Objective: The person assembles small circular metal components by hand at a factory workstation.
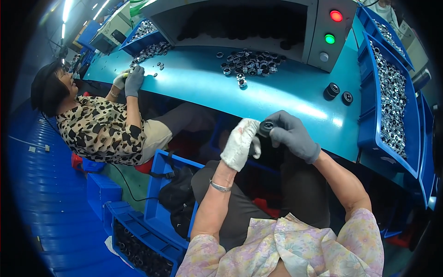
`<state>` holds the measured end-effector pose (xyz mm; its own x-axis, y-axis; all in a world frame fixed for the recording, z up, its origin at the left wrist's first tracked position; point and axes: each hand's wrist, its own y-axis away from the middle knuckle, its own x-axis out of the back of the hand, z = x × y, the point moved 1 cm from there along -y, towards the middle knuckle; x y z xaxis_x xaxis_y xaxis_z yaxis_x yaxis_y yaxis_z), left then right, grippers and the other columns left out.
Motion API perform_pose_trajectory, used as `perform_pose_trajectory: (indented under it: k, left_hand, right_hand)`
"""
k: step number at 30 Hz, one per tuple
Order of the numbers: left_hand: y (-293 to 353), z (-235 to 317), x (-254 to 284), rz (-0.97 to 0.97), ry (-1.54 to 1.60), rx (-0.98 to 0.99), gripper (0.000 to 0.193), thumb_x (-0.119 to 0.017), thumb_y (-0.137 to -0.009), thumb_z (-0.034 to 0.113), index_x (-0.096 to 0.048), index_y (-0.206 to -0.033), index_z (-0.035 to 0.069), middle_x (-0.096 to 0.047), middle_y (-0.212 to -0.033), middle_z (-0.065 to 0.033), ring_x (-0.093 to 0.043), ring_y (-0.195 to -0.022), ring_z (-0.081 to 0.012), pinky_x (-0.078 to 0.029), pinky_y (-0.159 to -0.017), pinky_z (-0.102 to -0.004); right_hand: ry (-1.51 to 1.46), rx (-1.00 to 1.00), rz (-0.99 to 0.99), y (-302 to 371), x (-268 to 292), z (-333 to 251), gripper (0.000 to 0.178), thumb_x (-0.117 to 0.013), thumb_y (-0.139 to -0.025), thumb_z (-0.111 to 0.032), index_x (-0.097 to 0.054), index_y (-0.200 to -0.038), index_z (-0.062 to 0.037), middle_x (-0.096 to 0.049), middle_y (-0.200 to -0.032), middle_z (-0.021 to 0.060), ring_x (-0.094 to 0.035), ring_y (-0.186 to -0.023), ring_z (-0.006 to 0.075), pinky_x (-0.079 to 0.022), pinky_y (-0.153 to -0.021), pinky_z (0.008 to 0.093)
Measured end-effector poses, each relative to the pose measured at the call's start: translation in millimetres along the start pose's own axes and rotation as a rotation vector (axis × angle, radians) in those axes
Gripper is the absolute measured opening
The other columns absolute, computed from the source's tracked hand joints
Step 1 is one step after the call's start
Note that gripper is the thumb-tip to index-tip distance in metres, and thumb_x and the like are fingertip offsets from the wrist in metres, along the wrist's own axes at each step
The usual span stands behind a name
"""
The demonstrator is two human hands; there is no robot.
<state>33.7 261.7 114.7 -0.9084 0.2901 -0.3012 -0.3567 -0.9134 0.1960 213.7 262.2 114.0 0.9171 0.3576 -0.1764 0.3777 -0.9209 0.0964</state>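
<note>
My left hand (240, 145), in a white glove, is closed with its fingertips at a small round black part (266, 127). My right hand (296, 137), in a grey glove, pinches that same part from the right, with thumb and fingers around its side. The two hands meet just over the near edge of the blue-green bench (194, 83). Farther right on the bench stand a short stack of black round parts (331, 91) and a single black ring-shaped part (347, 98). Ahead lies a loose pile of shiny metal and black rings (251, 62).
A grey machine housing (318, 51) with red and green lights stands at the back. Blue bins (369, 111) full of shiny rings line the right. On the left, a co-worker (101, 124) handles small parts. Below left are a blue crate (159, 184) and a bin of black parts (138, 247).
</note>
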Motion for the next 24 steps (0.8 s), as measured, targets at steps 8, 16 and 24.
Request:
perform_pose_trajectory:
  k: [8,16,24]
  left_hand:
    - [-4,1,1,0.104,-0.352,-0.114,0.014,-0.056,-0.095,0.009,-0.057,-0.107,0.003,-0.057,-0.076,-0.0010,-0.051,-0.053,-0.0055,-0.042,-0.048,-0.0202]
    - [3,1,7,0.019,-0.142,0.045,0.026,-0.049,-0.099,0.026,-0.057,-0.093,0.002,-0.055,-0.060,-0.0051,-0.050,-0.050,-0.0117,-0.041,-0.047,-0.0249]
    - [11,-17,42,0.173,0.137,0.084,0.028,-0.052,-0.098,0.030,-0.059,-0.098,0.003,-0.059,-0.082,-0.0066,-0.056,-0.058,-0.0111,-0.048,-0.052,-0.0259]
  right_hand:
    - [-0.050,-0.218,-0.078,-11,2,-6,0.052,-0.039,-0.098,-0.048,-0.059,-0.093,-0.0001,-0.053,-0.067,0.0044,-0.050,-0.049,0.0108,-0.045,-0.046,0.0258]
    - [-0.061,-0.294,-0.059,-16,0,3,0.043,-0.047,-0.095,-0.043,-0.061,-0.088,-0.0023,-0.051,-0.063,0.0013,-0.048,-0.047,0.0076,-0.043,-0.044,0.0222]
    - [0.567,0.179,-0.019,-5,-21,16,0.031,-0.058,-0.091,-0.031,-0.061,-0.082,-0.0008,-0.053,-0.062,0.0092,-0.051,-0.051,0.0191,-0.044,-0.050,0.0308]
